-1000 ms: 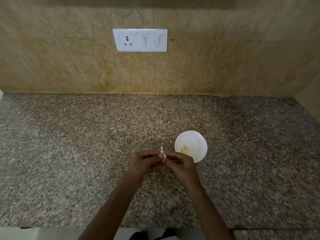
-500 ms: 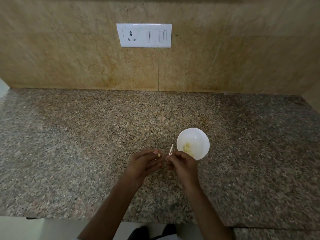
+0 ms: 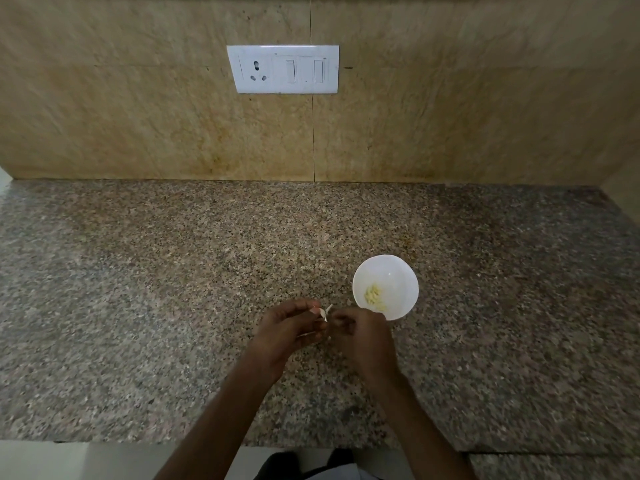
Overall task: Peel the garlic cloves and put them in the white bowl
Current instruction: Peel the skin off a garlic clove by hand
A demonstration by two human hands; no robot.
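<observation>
You've got one garlic clove [image 3: 324, 311] pinched between your left hand [image 3: 287, 329] and right hand [image 3: 363, 336], fingertips curled on it. Just beyond your right hand, one white bowl [image 3: 394, 271] holds a small heap of peeled cloves [image 3: 374, 295], too small to count.

garlic clove [image 3: 326, 311]: I see only a pale sliver pinched between left hand [image 3: 289, 329] and right hand [image 3: 365, 337] | white bowl [image 3: 398, 271]: near rim behind right hand, pieces [image 3: 374, 295] too small to count | forearms [image 3: 221, 420]: cut off at bottom edge

The round white bowl [image 3: 398, 277] stands upright, with peeled yellowish cloves [image 3: 374, 295] heaped inside. Just left of it, the held clove [image 3: 324, 311] trails loose white skin.
</observation>
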